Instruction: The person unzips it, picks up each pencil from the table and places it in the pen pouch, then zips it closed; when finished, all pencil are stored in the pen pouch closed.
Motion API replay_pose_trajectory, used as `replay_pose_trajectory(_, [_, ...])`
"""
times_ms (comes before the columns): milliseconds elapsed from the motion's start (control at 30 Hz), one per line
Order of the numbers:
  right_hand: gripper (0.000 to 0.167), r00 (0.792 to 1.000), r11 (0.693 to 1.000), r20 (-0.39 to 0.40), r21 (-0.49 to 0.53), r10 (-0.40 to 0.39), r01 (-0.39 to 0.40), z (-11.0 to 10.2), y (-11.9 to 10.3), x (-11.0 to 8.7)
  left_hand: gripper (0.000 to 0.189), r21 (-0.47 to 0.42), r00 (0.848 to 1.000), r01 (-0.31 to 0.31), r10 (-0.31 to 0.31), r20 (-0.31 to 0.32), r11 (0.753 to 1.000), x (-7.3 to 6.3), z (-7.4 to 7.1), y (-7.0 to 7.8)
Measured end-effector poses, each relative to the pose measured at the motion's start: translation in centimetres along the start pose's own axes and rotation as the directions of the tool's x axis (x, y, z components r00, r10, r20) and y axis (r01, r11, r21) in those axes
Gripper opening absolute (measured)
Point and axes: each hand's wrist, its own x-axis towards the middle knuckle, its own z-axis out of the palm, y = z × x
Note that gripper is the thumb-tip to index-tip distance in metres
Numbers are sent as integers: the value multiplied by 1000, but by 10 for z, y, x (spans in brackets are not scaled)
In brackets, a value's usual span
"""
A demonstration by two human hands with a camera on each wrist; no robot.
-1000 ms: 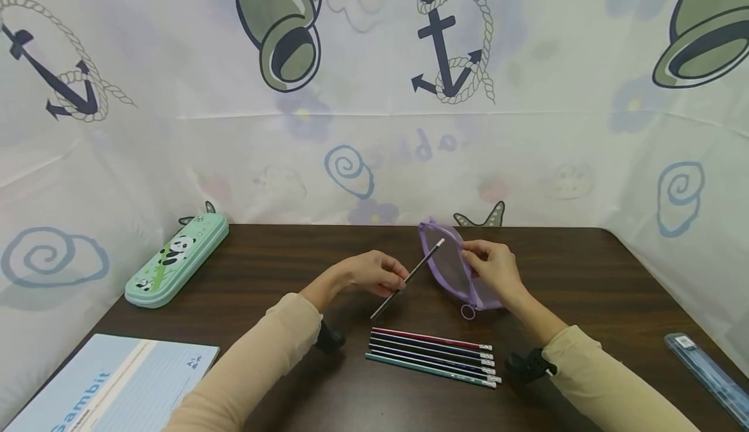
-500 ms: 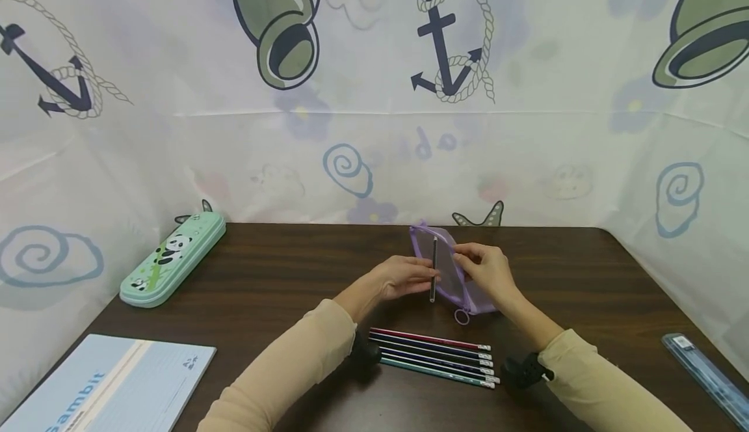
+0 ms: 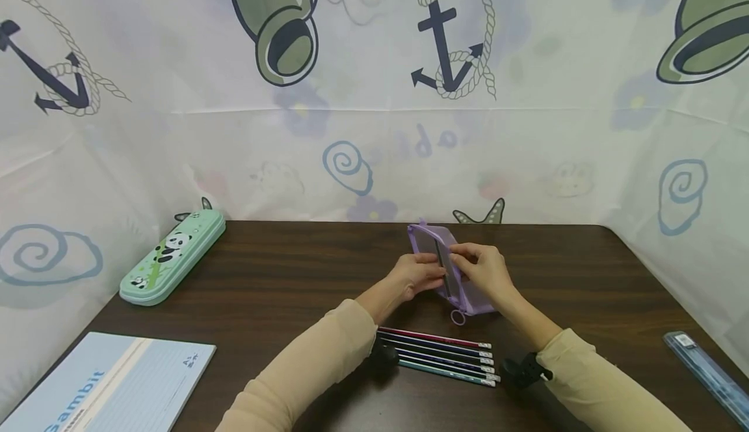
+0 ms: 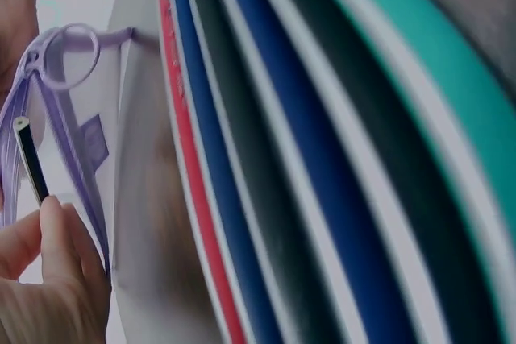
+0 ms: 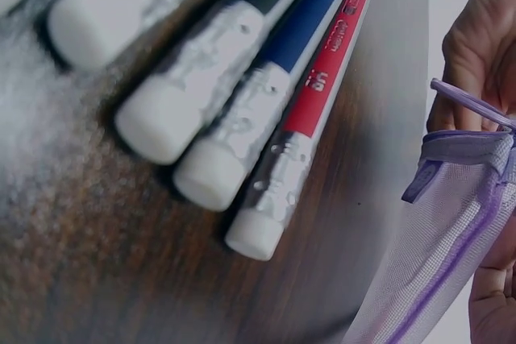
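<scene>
My left hand (image 3: 414, 277) pinches a dark pencil (image 4: 32, 163) between thumb and fingers. The pencil lies at the open mouth of a purple mesh pencil pouch (image 3: 476, 300), partly within its zipped edges. With fingers and thumb, my right hand (image 3: 483, 268) grips the pouch's edge and holds it tilted up. A purple ring zipper pull (image 4: 71, 58) hangs at the pouch's near end. In front of both hands, a row of several pencils (image 3: 441, 355) lies side by side on the table, white erasers to the right; my left wrist covers some of their left ends.
A mint pencil case with pandas (image 3: 174, 256) lies at the back left of the dark wooden table (image 3: 281, 250). A light blue notebook (image 3: 140, 380) is at the front left. At the right edge lies a clear blue flat package (image 3: 708, 380). Printed cloth surrounds the table.
My left hand has moved right with the pencil, from beside the pouch to its opening. The pencil has swung more upright and now leans the other way. My right hand still holds the pouch.
</scene>
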Motion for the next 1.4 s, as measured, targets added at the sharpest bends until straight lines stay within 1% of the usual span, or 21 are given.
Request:
replay_pose_trajectory(100, [23,1000,1000,12,17,6,-7,0,0,0,54,-15,1000,-14,13,-27,1000,0,6,-3])
replay_pose_trajectory(267, [23,1000,999,23,32,0,-1,1,0,-1,56,-1,997,-44,44,-66,999,-1,14,-8])
replay_pose_trajectory(467, [23,1000,1000,18,19,-4,4,0,0,-1,57,28,994,-61,63,-86,998,-4,20,-13])
replay_pose_trajectory(633, [23,1000,1000,14,13,-1,0,0,-1,-2,57,57,994,-64,69,-85,996,-5,25,-15])
replay_pose_trajectory(767, [23,1000,1000,12,17,-2,2,0,0,-3,57,70,995,-49,55,-81,996,-5,27,-15])
replay_pose_trajectory(833, [23,1000,1000,11,17,-6,6,0,0,-3,58,62,996,-45,49,-78,997,-5,26,-16])
replay_pose_trajectory(1000, [24,1000,1000,-2,6,-16,16,-2,2,-3,59,-1,998,-34,33,-46,999,-7,27,-16])
replay_pose_trajectory(1067, [24,1000,1000,-8,-3,-17,16,-2,4,-3,59,-16,999,-29,29,-27,999,-9,26,-15])
replay_pose_trajectory(1133, [24,1000,1000,-10,-10,-14,14,-4,5,-3,56,-11,1000,-26,26,5,1000,-12,24,-12])
replay_pose_trajectory(1200, [24,1000,1000,-12,-16,-9,9,-5,5,-2,49,12,997,-21,21,69,1000,-16,18,-9])
replay_pose_trajectory(1233, [24,1000,1000,-15,-19,-6,5,-6,6,-2,45,36,993,-13,9,116,999,-18,13,-8])
replay_pose_trajectory(1267, [24,1000,1000,-17,-21,-3,3,-7,6,-1,41,70,985,-4,-8,171,998,-20,8,-6])
replay_pose_trajectory(1300, [24,1000,1000,-19,-23,-2,2,-8,6,-1,37,111,973,3,-28,230,994,-22,1,-4])
replay_pose_trajectory(1333, [24,1000,1000,-24,-24,0,0,-8,7,0,34,153,956,10,-55,287,988,-25,-6,-2])
replay_pose_trajectory(1400, [23,999,1000,-33,-28,4,-5,-10,7,1,32,247,915,22,-119,386,969,-29,-20,0])
